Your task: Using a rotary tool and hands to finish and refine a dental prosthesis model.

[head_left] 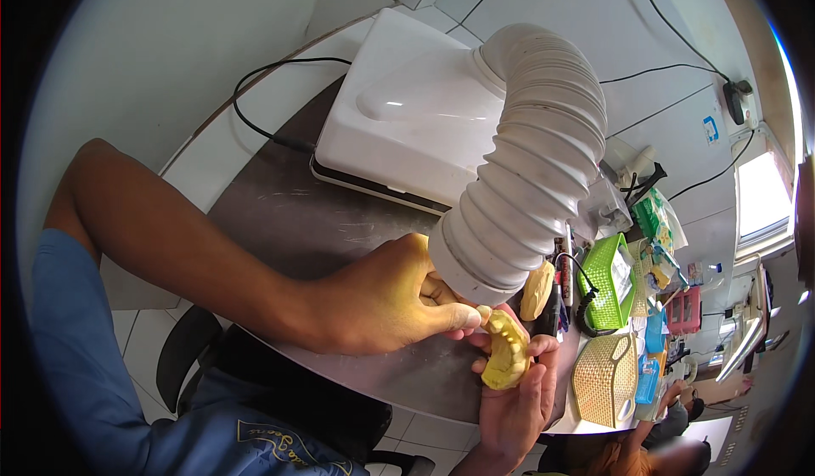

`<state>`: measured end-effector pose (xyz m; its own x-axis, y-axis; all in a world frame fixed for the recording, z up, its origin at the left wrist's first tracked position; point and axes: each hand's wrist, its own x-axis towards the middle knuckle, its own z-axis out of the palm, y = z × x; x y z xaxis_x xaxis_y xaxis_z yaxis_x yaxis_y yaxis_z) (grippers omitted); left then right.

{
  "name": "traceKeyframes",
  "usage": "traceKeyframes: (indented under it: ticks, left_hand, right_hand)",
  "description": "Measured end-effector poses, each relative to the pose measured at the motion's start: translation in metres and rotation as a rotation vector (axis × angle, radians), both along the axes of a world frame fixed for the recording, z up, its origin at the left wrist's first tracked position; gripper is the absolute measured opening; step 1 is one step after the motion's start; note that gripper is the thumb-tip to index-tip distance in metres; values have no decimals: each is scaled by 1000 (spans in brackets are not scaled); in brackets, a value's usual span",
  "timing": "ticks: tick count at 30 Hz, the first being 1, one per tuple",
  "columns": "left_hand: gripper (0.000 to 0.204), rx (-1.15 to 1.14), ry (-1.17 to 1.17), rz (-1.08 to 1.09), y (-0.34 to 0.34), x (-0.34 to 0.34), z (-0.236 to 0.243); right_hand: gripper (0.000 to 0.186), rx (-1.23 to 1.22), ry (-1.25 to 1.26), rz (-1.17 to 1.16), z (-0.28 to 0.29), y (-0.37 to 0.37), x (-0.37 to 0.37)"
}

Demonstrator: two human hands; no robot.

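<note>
My left hand [390,302] reaches across the desk, thumb and fingers pinched on a small pale piece [484,315] at the top end of a yellow dental cast [506,359]. My right hand [522,404] holds that cast from below and the side, fingers wrapped round it; its row of teeth shows. The wide mouth of a white ribbed hose [526,170] hangs just above both hands. Beside the cast, a second tan cast [536,292] lies near a black handpiece [550,315] with a coiled cord.
A white extraction box [399,94] stands on the grey desk [280,213]. At right are a green basket [607,281], a cream basket [603,383], blue trays [647,378] and cables. A black chair [178,357] is below. Other people [637,450] sit at the far right.
</note>
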<state>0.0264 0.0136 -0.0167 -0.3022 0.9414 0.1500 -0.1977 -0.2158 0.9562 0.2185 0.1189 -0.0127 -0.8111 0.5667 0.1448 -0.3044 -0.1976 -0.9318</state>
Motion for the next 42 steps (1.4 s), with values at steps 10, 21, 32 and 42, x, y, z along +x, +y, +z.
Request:
traceKeyframes:
  ticks: [10,21,32,42]
  left_hand:
    - [18,-37,-55,-24,-1,-4,4]
    - [21,-84,-111,-77,-2,-7,9]
    - [26,-123,-64,-107,-2,-10,12]
    - [30,-114,-1,-132,-3,-9,11]
  right_hand:
    - [63,-251,11,-55,4,-11,-15]
    - [72,38,29,-195,-1,-18,-17]
    - [81,359,-134,-400,0,-32,-25]
    - [84,335,-131,-398,-1,-35,-25]
